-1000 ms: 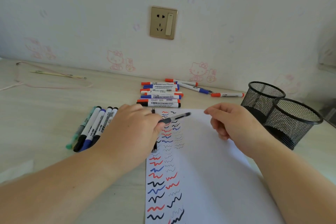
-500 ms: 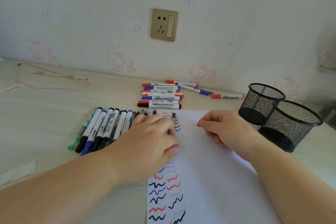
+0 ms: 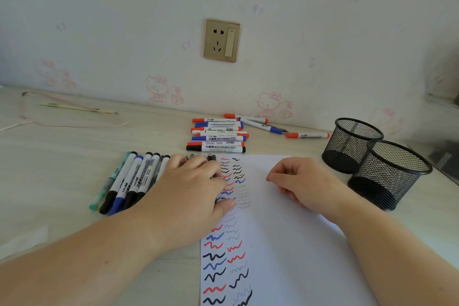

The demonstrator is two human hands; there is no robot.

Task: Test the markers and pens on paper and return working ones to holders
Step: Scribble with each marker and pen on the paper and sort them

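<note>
Filling the lower two thirds of the frame: pale wooden desk point(image 3: 62, 169), backed by a wall point(image 3: 124, 20) with faint pink cartoon prints and a brass socket point(image 3: 221, 40) at upper centre. Lying at lower centre, running off the bottom edge: white paper point(image 3: 293, 243), its left strip covered in two columns of red, blue and black squiggles point(image 3: 218, 251). Reaching in from the lower left, palm down over the paper's top left corner: left hand point(image 3: 191, 189), fingers bent over the near ends of a row of markers point(image 3: 131, 179), thumb tip on the paper; cannot tell whether any pen is actually gripped beneath it. Resting on the paper at centre right: right hand point(image 3: 305, 181), loosely curled, index tip touching the sheet, holding nothing visible. Standing at right, just beside the paper and touching each other: two black mesh holders point(image 3: 387, 174), one behind the other, nothing seen inside. Stacked side by side at centre, just above the paper's top edge: pile point(image 3: 217, 135) of whiteboard markers with red, blue and black caps. Fanned out left of the left hand: the row, black and blue caps pointing toward the lower left, with a teal pen point(image 3: 109, 181) at its outer edge. Scattered by the wall right of the pile: three loose markers point(image 3: 306, 135). Lying at upper left: thin pink cord point(image 3: 74, 125) and a pale stick point(image 3: 77, 108).
</note>
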